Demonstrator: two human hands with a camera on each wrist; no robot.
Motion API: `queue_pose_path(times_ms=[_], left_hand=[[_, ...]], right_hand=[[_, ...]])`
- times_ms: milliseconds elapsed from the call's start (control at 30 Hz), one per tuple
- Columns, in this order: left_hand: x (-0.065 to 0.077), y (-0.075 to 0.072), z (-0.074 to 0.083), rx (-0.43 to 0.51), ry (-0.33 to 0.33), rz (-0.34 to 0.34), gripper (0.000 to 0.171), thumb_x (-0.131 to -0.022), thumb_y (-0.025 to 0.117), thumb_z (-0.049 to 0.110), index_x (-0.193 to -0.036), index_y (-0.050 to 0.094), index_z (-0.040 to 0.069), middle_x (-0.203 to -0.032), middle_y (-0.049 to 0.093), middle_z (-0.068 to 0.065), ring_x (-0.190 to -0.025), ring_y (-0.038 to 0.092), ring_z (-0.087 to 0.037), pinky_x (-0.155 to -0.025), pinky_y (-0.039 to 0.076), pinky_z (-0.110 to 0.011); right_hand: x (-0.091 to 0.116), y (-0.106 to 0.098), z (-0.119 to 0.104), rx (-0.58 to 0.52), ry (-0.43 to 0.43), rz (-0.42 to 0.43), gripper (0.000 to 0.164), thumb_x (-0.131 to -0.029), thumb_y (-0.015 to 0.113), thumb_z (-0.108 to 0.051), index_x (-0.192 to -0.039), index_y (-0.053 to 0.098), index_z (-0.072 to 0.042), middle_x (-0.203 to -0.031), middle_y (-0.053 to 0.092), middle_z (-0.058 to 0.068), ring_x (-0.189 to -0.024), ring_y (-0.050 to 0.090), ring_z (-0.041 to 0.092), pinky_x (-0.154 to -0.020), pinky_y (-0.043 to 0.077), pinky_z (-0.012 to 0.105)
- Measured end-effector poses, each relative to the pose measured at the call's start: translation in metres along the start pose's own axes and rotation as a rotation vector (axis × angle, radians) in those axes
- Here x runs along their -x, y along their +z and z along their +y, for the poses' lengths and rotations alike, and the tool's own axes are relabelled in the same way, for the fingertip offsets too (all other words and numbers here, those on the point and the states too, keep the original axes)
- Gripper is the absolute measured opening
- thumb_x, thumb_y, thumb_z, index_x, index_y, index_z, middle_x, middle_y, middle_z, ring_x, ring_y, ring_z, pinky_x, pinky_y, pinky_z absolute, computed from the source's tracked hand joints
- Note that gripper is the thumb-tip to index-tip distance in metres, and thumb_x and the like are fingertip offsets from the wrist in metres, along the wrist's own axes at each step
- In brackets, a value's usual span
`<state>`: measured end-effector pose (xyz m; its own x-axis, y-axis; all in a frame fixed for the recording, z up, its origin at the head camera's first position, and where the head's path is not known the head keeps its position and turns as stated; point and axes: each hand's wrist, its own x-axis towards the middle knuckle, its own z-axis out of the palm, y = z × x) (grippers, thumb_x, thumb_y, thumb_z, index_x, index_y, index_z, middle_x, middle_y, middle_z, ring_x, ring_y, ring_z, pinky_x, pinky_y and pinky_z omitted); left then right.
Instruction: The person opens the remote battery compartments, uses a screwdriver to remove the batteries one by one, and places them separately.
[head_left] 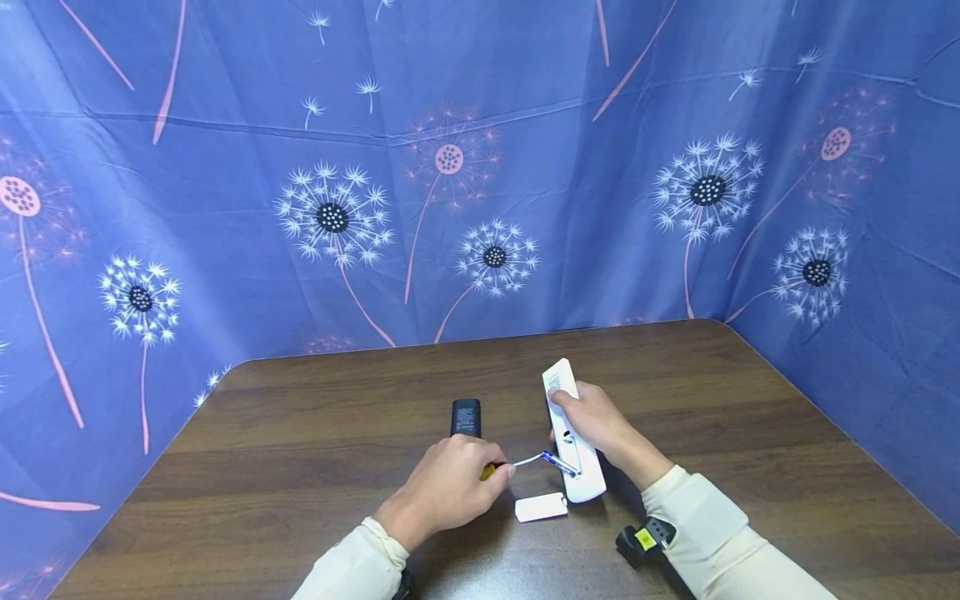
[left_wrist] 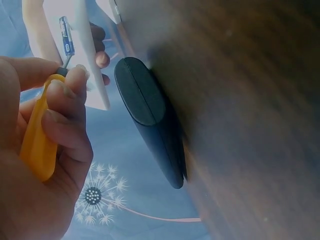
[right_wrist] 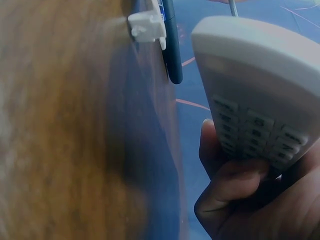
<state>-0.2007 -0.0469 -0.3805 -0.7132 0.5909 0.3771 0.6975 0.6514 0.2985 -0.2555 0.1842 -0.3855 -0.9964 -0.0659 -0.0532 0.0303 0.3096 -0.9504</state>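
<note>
My left hand grips a screwdriver by its yellow handle, thumb and fingertips near the base of the shaft. The thin tip meets the end of a blue-and-white battery, which lies tilted at the open compartment of a white remote control. That remote is held back side up by my right hand, its thumb across the back. In the right wrist view, fingers curl beneath it by the buttons. A white battery cover lies on the table just below the remote.
A black oblong device with printed text lies beyond my left hand on the brown wooden table. Blue dandelion-patterned cloth hangs behind the table and along its right side.
</note>
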Motion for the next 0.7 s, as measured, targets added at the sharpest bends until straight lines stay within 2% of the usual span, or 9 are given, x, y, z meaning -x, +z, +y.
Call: queue_pose_path(times_ms=[700], left_hand=[[-0.0005,0.0009,0.0016,0.007,-0.021,-0.051,0.016,-0.094,0.068,0.026,-0.081,0.072,0.019,-0.064,0.051,0.018,-0.053,0.045,0.002,-0.05,0.038,-0.02]], right_hand=[[0.0006,-0.0013,-0.0001,0.015,-0.002,-0.007,0.039,-0.104,0.045,-0.025,-0.125,0.05,0.008,-0.078,0.067,0.021,-0.061,0.067,0.024,-0.056,0.055,0.038]])
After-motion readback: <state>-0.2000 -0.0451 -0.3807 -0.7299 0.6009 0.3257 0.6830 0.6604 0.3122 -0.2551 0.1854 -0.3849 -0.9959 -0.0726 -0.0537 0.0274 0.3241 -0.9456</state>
